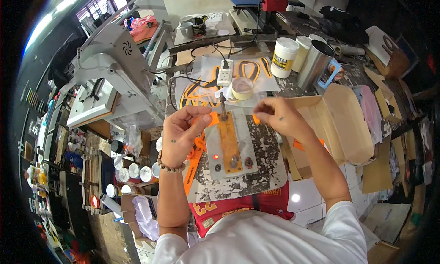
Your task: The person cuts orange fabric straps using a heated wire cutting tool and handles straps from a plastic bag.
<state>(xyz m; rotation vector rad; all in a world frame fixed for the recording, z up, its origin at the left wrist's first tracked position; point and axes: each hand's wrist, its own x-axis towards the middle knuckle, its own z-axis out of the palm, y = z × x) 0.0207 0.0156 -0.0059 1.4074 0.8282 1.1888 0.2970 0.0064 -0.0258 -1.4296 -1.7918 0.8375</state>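
My left hand [185, 132] is closed, thumb and fingers pinching the end of an orange ribbon [213, 119] at the left edge of a metal device. More orange ribbon with printed lettering [191, 171] hangs below that hand over the table's front edge. My right hand [278, 116] is closed on a small orange ribbon piece [256, 119], just right of the device. The device is a grey plate [213, 147] with a yellow-brown metal bar [228, 142], a lit red lamp [216, 157], knobs and an upright rod [223, 106]. Fingertips partly hide both ribbon ends.
An open cardboard box [348, 126] stands right, with orange ribbon [300, 145] inside. Behind the device are a tape roll [242, 88], a power strip [225, 73] and black-orange straps [247, 70]. White tubs [284, 57] and a steel tumbler [315, 64] stand back right; a heat press [114, 57] left.
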